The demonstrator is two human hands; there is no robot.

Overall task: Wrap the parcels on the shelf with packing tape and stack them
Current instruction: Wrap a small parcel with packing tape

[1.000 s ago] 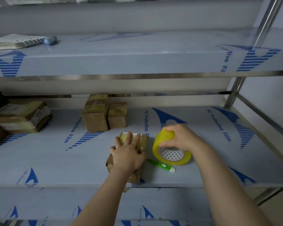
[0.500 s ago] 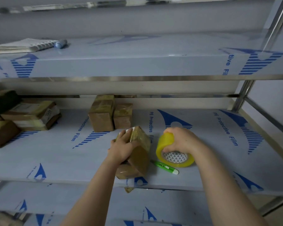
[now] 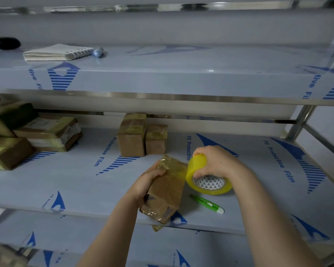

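Head view: left hand (image 3: 149,182) grips tilted parcel (image 3: 167,189), exposing a face; right hand (image 3: 218,162) clasps tape roll (image 3: 206,178) alongside.

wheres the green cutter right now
Head view: the green cutter lies on the middle shelf, right of the held parcel and in front of the tape roll.

parcel stack (image 3: 10,154) cut by left edge, label print (image 3: 68,130) unreadable

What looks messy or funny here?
The parcel gripped by the left hand sits tilted at the shelf's front edge, and a crinkled scrap of tape dangles from its lower corner below that edge. Nothing else stands out.
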